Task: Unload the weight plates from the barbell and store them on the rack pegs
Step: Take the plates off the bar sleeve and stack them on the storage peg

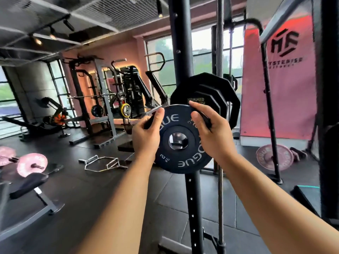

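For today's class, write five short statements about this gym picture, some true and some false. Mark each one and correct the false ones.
1. The left hand and right hand both grip the round plate. True.
2. The round plate is pink. False: it is black with pale lettering.
3. A stack of plates sits behind the round plate, beside the rack post. True.
4. The hex bar hangs on a wall. False: it lies on the floor.
5. A pink plate sits on the floor at the right. True.
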